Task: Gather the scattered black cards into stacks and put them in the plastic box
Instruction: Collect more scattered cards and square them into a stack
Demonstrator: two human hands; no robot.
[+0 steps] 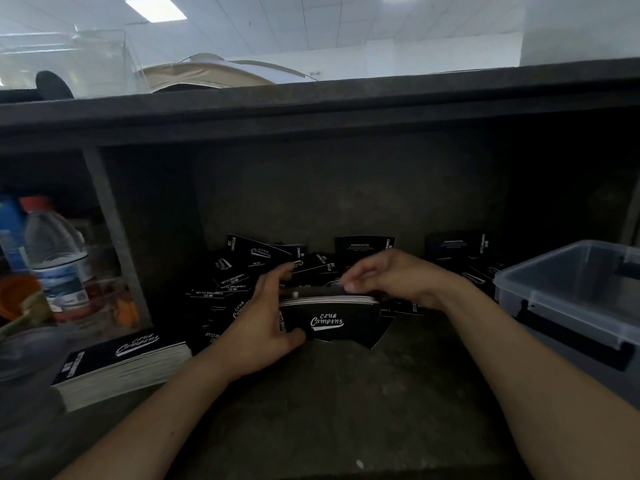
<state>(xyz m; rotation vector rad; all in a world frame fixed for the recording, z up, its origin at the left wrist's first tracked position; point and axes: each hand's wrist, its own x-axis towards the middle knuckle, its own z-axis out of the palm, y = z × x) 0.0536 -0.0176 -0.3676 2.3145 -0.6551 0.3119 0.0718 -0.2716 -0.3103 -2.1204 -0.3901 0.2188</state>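
Observation:
Black cards with white "Club Camping" lettering lie scattered (pixel 242 271) on the dark shelf floor behind my hands. My left hand (pixel 263 320) grips a bundle of these cards (pixel 332 317) from its left end, thumb under the front face. From the right, my right hand (pixel 384 275) curls its fingers over the bundle's top edge. A neat thick stack of cards (pixel 121 362) lies at the lower left. The clear plastic box (pixel 568 292) stands open at the right; a dark shape shows inside.
A water bottle (pixel 55 251) with a red cap and orange items stand in the left compartment behind a grey divider (pixel 114 237). More cards lean against the back wall (pixel 457 245). A dark shelf top (pixel 311 105) overhangs the space.

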